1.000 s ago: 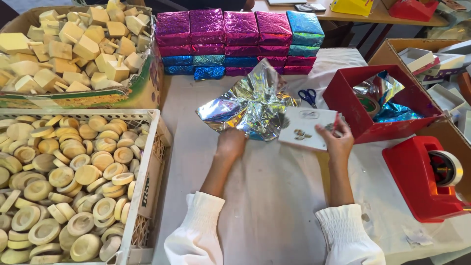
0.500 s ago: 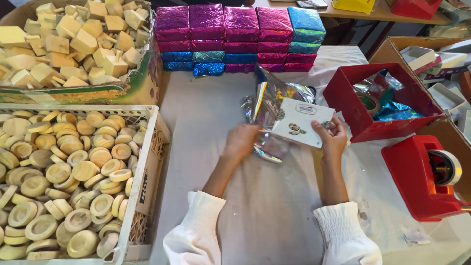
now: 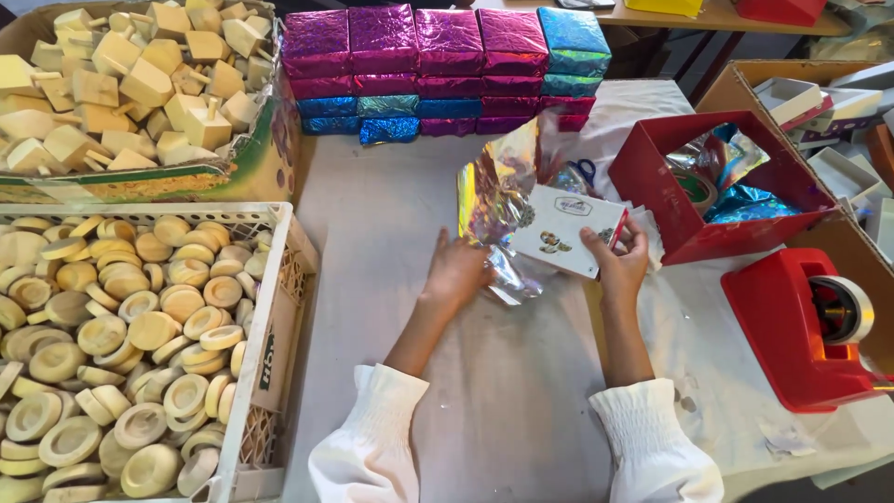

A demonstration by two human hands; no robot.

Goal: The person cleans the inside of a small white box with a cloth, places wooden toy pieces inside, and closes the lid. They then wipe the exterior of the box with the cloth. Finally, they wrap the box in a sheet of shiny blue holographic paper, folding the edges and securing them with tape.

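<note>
My right hand (image 3: 616, 261) grips a flat white box (image 3: 566, 226) by its right end and holds it tilted over the table. A sheet of shiny holographic foil (image 3: 495, 191) stands folded up against the box's left side, with its lower edge trailing under the box. My left hand (image 3: 458, 270) presses on that lower edge of the foil beside the box. Both of my arms wear white gathered sleeves.
Foil-wrapped boxes in purple and blue (image 3: 447, 65) are stacked at the back. A white crate of round wooden discs (image 3: 140, 335) and a carton of wooden blocks (image 3: 140, 84) stand at left. At right are a red box with foil (image 3: 722, 186), a red tape dispenser (image 3: 810, 326) and blue scissors (image 3: 585, 170).
The foil lay spread out on the table; it now stands folded up beside the box. Both hands have drawn closer together, and the white box has moved left onto the foil.
</note>
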